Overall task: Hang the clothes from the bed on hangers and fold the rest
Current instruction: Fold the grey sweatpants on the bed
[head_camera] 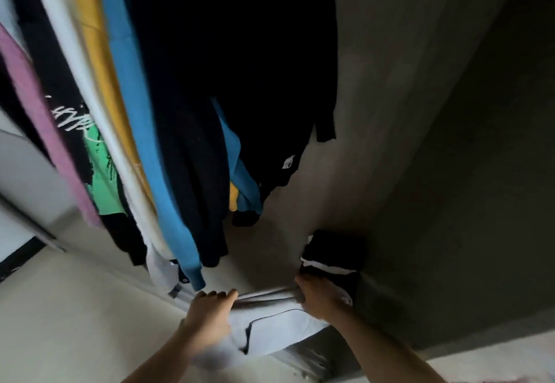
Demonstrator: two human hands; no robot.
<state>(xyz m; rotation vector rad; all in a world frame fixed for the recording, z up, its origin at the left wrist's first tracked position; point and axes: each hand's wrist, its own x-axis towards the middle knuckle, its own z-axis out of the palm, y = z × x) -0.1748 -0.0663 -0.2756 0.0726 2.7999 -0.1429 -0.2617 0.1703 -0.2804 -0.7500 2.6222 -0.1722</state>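
The left hand [210, 313] and right hand [318, 295] each gripped one end of a folded pale garment [276, 322] (dark piping on it) at the closet floor's [264, 256] front, just beside a black stack [333, 250], under hanging clothes [135, 112].

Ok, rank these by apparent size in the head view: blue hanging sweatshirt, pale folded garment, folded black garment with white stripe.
1. blue hanging sweatshirt, largest
2. pale folded garment, next, though being nearest the camera may inflate it
3. folded black garment, smallest
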